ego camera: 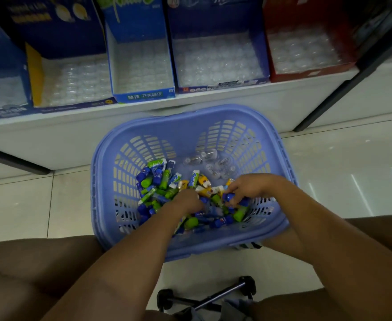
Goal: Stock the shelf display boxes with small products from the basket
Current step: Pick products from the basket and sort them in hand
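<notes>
**Near to far.** Nearest the viewer, a black wheeled metal frame (pixel 213 295) stands on the pale tiled floor (pixel 16 205) between the person's knees. Beyond it, both forearms reach into a lavender-blue slotted plastic basket (pixel 190 114), which rests on the floor at the foot of the white shelf (pixel 294 100).

The left hand (pixel 186 201) is plunged fingers-down into a heap of small blue, green and yellow capped products (pixel 160 184) on the basket's bottom. Its fingertips are buried, so whether it grasps anything cannot be told. The right hand (pixel 246 187), at the right edge of the heap, has its fingers curled round a blue-capped piece (pixel 230 196). A few clear plastic capsules (pixel 213 163) lie apart, toward the basket's far wall.

Open cardboard display boxes stand along the front edge of the shelf:
- a dark-blue box with a yellow inner side (pixel 58 38)
- a narrow light-blue box (pixel 144 96)
- a wide blue box (pixel 222 85)
- a red box (pixel 310 75)

Each is lined with a clear moulded tray in which no products can be made out.

**Handling.** Judged by size and make, the pieces are light, rigid and smooth, and apt to slip and roll. A pinch across the body rather than the cap should serve, a few at a time. The trays look thin and easily dented.
</notes>
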Demonstrator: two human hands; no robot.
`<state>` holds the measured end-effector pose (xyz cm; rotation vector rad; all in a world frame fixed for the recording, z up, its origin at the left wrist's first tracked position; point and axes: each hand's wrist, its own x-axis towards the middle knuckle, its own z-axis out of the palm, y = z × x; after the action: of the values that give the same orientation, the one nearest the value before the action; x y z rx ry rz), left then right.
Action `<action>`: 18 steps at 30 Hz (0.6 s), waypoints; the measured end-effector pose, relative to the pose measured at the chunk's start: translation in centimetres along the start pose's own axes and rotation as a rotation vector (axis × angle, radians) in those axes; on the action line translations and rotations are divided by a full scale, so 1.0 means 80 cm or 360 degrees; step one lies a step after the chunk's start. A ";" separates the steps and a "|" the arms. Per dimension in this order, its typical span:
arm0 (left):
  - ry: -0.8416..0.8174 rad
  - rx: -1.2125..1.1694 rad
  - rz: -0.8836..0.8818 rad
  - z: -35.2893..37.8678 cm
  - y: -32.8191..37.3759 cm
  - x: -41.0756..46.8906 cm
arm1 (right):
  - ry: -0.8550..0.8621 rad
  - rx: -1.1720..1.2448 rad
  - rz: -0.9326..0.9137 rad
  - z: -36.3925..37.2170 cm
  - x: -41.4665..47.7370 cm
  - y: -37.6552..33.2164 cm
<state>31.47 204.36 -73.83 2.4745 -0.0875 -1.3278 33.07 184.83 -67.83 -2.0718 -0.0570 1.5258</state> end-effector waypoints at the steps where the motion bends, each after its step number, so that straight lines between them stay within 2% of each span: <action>1: -0.0045 -0.0166 -0.0057 -0.007 0.001 -0.004 | 0.0001 0.0371 -0.0098 -0.001 -0.008 -0.003; 4: -0.0244 -0.1134 -0.0128 -0.021 0.006 -0.018 | 0.0096 0.1178 -0.0464 -0.005 -0.032 -0.013; 6: -0.0308 -0.1764 -0.0054 -0.035 0.016 -0.032 | 0.0239 0.1357 -0.0669 -0.012 -0.046 -0.019; 9: -0.0303 -0.2245 0.0242 -0.074 0.043 -0.059 | 0.0522 0.1392 -0.0890 -0.030 -0.070 -0.028; 12: -0.0336 -0.2380 0.0590 -0.113 0.072 -0.090 | 0.0720 0.1447 -0.1151 -0.049 -0.099 -0.040; 15: -0.0219 -0.2091 0.0820 -0.137 0.093 -0.110 | 0.0863 0.1297 -0.1320 -0.068 -0.125 -0.056; 18: -0.0051 -0.1917 0.0957 -0.152 0.106 -0.123 | 0.0893 0.1169 -0.1458 -0.083 -0.146 -0.068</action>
<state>36.79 201.55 -57.09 1.2521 -0.0183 -0.7635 36.46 182.56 -53.87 -1.4472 -0.1731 0.3049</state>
